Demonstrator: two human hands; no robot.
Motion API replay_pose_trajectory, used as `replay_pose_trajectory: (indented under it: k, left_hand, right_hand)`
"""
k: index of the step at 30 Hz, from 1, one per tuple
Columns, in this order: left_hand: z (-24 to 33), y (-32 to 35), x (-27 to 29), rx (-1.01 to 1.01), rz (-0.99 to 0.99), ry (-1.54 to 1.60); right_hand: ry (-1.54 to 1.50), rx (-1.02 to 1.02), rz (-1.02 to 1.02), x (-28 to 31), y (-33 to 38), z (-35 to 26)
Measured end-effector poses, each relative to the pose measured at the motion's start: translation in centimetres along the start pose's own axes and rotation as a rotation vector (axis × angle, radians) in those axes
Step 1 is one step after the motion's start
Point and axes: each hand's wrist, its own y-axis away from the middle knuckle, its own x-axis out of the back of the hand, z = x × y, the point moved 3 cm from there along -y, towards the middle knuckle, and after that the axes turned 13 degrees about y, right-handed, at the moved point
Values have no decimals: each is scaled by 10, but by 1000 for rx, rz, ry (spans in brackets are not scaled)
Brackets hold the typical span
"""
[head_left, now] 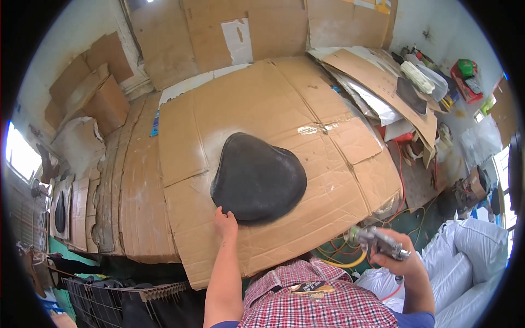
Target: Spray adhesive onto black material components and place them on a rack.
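Two hands are showing, both reaching up from the lower edge. The left hand (225, 223) is stretching straight forward on a bare forearm, fingers curled down and pressing on the near edge of the one black seat pad (258, 177); it is touching rather than gripping, the fingers lying close together. The right hand (398, 252) is hanging back and well out to the side, wrist bent, closed around the grip of one metal spray gun (378, 241), whose nozzle is pointing inward toward the left hand. One yellow hose (344, 261) is trailing from under the gun, lying between the two forearms. The seat pad, rounded and roughly heart-shaped, is lying flat directly ahead of the left hand and well apart from the right hand, ahead of it and across to its left. One table (139, 218) is carrying it, covered with flattened cardboard sheets (339, 180) whose count cannot be told. Beyond the right hand, white stuffed sacks (476, 246) are piling up; their number is unclear.
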Motion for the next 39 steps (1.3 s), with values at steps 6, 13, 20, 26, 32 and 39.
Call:
replay_pose_trajectory:
  k: [6, 13, 20, 26, 32, 39]
  left_hand:
    - [-2, -14, -8, 26, 64, -132]
    - [6, -7, -5, 72, 193, -187]
    - [12, -10, -5, 17, 105, -96]
    - [7, -17, -18, 138, 77, 464]
    - [-17, -21, -30, 568, 47, 1165]
    - [13, -28, -38, 549, -28, 1222]
  right_hand:
    - [-2, 61, 149, 0, -18, 5]
    - [48, 23, -119, 10, 4, 10]
    - [-72, -56, 50, 27, 17, 20]
    - [-133, -15, 258, 23, -5, 20]
    - [-52, -69, 32, 31, 19, 36]
    - [-278, -54, 126, 16, -13, 38]
